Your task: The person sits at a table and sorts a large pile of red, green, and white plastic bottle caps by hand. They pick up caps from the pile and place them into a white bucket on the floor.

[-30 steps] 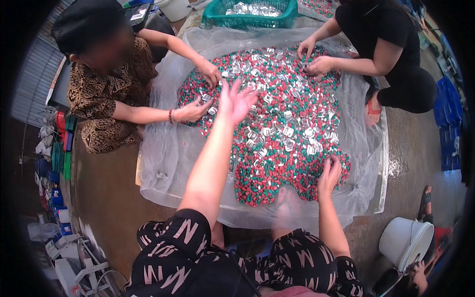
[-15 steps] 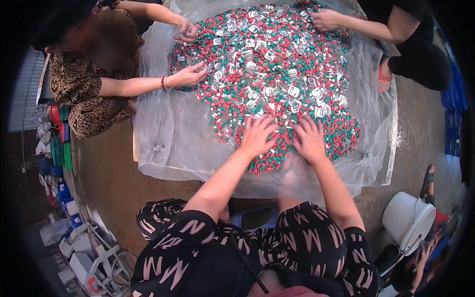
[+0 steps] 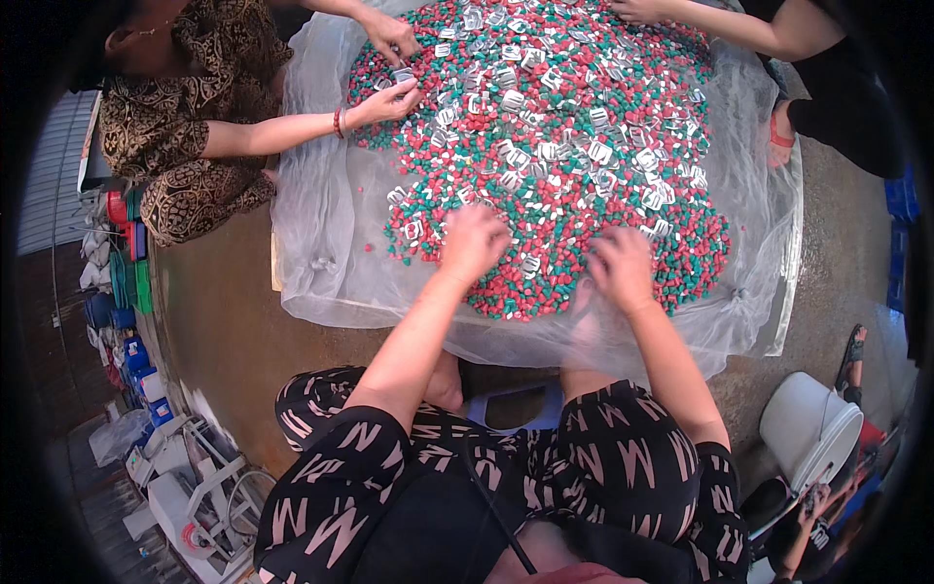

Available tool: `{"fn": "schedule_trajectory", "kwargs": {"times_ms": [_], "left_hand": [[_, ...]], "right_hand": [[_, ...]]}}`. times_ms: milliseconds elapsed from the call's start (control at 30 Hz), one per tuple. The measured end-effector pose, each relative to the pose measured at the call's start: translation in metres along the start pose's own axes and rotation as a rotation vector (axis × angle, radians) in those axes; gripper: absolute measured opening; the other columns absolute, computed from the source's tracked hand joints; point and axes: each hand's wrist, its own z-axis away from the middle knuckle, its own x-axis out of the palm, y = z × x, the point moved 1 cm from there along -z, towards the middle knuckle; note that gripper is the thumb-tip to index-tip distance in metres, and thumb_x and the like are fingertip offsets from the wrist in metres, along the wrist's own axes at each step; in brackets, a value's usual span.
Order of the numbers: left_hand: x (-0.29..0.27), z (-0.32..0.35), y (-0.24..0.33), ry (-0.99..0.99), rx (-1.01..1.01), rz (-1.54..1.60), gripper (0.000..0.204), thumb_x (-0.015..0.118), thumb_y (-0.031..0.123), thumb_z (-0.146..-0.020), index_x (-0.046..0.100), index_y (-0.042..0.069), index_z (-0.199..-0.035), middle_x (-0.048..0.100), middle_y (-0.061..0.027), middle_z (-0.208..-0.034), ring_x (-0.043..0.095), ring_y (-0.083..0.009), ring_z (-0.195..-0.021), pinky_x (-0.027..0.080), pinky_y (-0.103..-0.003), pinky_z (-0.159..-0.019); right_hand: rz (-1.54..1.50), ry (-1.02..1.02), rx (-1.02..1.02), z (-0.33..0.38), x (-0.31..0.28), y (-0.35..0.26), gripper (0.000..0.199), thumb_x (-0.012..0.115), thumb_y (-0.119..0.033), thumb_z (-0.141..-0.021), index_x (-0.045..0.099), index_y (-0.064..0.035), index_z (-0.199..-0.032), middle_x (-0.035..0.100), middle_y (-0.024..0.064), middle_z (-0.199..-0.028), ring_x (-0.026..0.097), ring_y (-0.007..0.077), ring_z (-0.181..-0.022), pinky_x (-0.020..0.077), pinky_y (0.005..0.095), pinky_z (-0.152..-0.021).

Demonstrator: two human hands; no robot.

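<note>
A broad pile of small red, green and white pieces (image 3: 545,282) lies on a sheer white mesh sheet (image 3: 321,282). Flat pale slotted pieces like strap buckles (image 3: 513,99) are scattered over it. My left hand (image 3: 472,243) rests on the near left part of the pile. Its fingers are curled in, and what they hold, if anything, is hidden. At the near right part, my right hand (image 3: 621,268) has bent fingers standing apart, slightly blurred, touching the pieces. Between my hands lies one slotted piece (image 3: 529,266) among the small ones.
A co-worker's hand (image 3: 387,103) at the far left holds a slotted piece (image 3: 403,74). Another person's hand (image 3: 642,10) reaches in from the far right. A white bucket (image 3: 808,428) stands on the floor at lower right. Crates and containers (image 3: 141,370) line the left side.
My hands have drawn farther apart, and the left one's fingers have curled in. The whole view has shifted somewhat. The left co-worker's two hands have come closer together around a slotted piece.
</note>
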Motion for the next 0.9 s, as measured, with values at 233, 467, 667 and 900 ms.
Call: {"fn": "schedule_trajectory", "kwargs": {"times_ms": [233, 467, 667, 900], "left_hand": [[0.019, 0.013, 0.045, -0.09, 0.008, 0.161, 0.028, 0.076, 0.018, -0.065, 0.059, 0.01, -0.085, 0.053, -0.0048, -0.095, 0.051, -0.0246, -0.095, 0.039, -0.041, -0.082], [-0.017, -0.016, 0.003, 0.167, -0.418, 0.315, 0.033, 0.063, 0.007, -0.075, 0.059, 0.012, -0.108, 0.065, -0.0143, -0.094, 0.063, -0.0304, -0.09, 0.049, -0.038, -0.078], [-0.002, -0.017, -0.02, 0.077, -0.45, 0.07, 0.033, 0.075, 0.021, -0.071, 0.063, 0.013, -0.1, 0.066, -0.0104, -0.091, 0.063, -0.0288, -0.081, 0.05, -0.04, -0.07], [-0.024, -0.023, -0.019, 0.122, -0.477, 0.531, 0.043, 0.08, 0.03, -0.068, 0.066, -0.002, -0.093, 0.067, -0.0082, -0.082, 0.061, -0.0133, -0.075, 0.047, -0.029, -0.066]], "right_hand": [[0.017, -0.011, -0.096, -0.018, 0.015, -0.021, 0.02, 0.066, -0.015, -0.073, 0.064, -0.0133, -0.093, 0.055, 0.0068, -0.088, 0.053, 0.0258, -0.088, 0.0421, 0.0406, -0.078], [0.286, 0.103, 0.784, 0.015, -0.015, 0.084, 0.037, 0.069, -0.027, -0.076, 0.063, -0.0169, -0.111, 0.055, 0.011, -0.105, 0.051, 0.0313, -0.101, 0.0419, 0.0433, -0.086], [0.319, 0.07, 0.719, 0.009, -0.005, 0.078, 0.038, 0.075, -0.03, -0.07, 0.064, -0.0177, -0.105, 0.055, 0.0093, -0.103, 0.051, 0.0286, -0.102, 0.0377, 0.0458, -0.091], [0.247, -0.006, 0.611, 0.019, -0.013, 0.081, 0.044, 0.077, -0.037, -0.065, 0.066, -0.0143, -0.101, 0.056, 0.0096, -0.107, 0.05, 0.0286, -0.106, 0.039, 0.0471, -0.087]]}}
